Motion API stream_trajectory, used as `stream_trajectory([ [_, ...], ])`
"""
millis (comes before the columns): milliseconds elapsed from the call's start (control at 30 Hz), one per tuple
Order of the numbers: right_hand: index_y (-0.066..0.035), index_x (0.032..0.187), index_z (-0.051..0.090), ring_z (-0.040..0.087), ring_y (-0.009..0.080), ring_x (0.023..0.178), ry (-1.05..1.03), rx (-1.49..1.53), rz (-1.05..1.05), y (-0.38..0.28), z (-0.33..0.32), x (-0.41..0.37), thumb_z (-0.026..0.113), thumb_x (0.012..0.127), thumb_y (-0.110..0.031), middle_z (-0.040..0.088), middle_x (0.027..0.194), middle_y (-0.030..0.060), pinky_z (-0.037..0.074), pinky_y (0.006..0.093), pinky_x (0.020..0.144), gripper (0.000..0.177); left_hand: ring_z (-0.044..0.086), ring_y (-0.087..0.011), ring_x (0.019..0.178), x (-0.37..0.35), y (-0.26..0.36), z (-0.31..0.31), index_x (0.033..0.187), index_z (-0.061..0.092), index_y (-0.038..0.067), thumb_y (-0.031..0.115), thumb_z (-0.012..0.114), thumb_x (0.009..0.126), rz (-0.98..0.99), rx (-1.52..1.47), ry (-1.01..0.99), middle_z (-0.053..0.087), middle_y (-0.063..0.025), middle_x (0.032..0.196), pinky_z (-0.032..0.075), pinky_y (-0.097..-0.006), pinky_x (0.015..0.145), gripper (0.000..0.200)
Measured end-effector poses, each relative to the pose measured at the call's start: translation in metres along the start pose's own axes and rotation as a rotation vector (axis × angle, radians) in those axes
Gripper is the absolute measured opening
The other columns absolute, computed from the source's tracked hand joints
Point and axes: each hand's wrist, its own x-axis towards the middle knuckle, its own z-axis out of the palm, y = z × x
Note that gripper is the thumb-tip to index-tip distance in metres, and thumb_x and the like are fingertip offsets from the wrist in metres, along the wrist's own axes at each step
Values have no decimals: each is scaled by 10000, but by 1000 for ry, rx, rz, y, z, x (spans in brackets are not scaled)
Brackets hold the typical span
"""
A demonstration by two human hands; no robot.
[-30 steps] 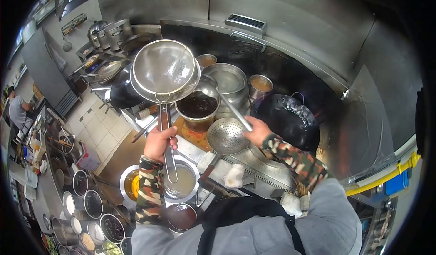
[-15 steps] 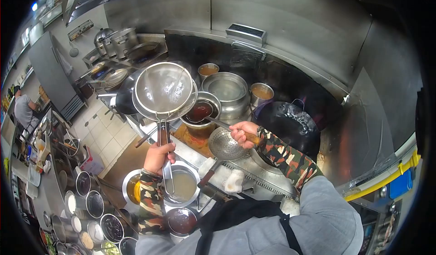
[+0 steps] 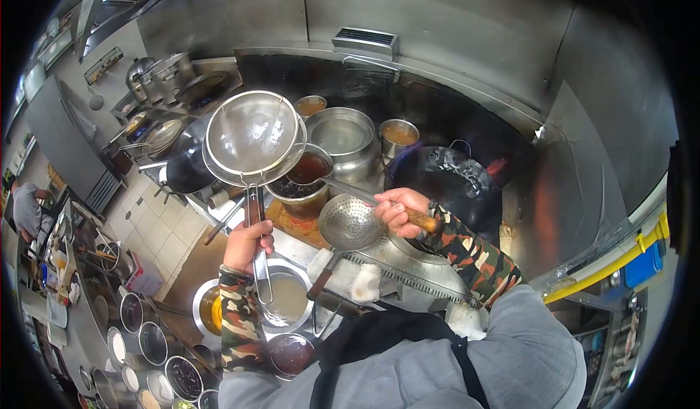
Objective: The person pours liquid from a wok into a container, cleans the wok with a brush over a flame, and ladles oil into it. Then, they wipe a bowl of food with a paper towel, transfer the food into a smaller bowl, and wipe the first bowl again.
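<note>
Silver gleams: left hand (image 3: 246, 247) grips a strainer (image 3: 251, 133), right hand (image 3: 401, 211) a ladle (image 3: 352, 191) (wood-handled).

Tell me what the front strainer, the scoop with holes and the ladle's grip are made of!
The front strainer looks like fine, shiny metal mesh: it's silvery and catches the light. The scoop seems to be grey metal, perhaps steel, with a soft sheen between its holes. The ladle's grip looks like smooth wood because it's warm brown, but it could be plastic.

A round silver metal mesh strainer (image 3: 251, 133) hides the right part of the round black metal wok (image 3: 188, 167) at nine o'clock.
</note>
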Motion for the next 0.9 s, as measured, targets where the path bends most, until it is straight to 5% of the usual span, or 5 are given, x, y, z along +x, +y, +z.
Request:
stream_trajectory([
  [567,-151,852,527,460,143,472,125,67,-168,60,-83,-184,274,991,-428,486,617,-27,407,365,460,400,560,-135,620,93,-118,-14,859,596,33,234,660,838,-260,51,-7,591,-46,755,505,-297,564,212],
  [667,-171,1194,579,491,153,558,151,203,-237,61,-159,-226,317,975,-454,512,649,-42,410,409,543,444,608,-177,757,90,-111,-4,987,546,9,271,604,887,-308,-285,-64,615,-109,916,546,-333,645,287],
  [800,-174,828,617,609,187,618,322,180,-218,68,-191,-236,378,941,-517,585,621,-31,459,401,579,434,631,-292,854,86,-108,-14,1065,530,35,467,539,893,-335,-465,-206,624,-167,943,548,-442,736,465],
  [867,-174,700,586,582,196,506,440,9,-275,76,-217,-242,401,942,-487,566,579,-12,425,371,415,437,629,-304,845,81,-110,-22,1096,518,20,499,560,857,-322,-428,-27,609,-185,951,540,-440,734,537],
  [900,-153,704,487,472,159,423,547,-99,-378,73,-247,-249,503,935,-278,473,547,5,375,324,343,264,622,-292,846,89,-123,-43,1123,508,1,482,582,836,-294,-285,27,595,-180,973,542,-434,735,565],
])
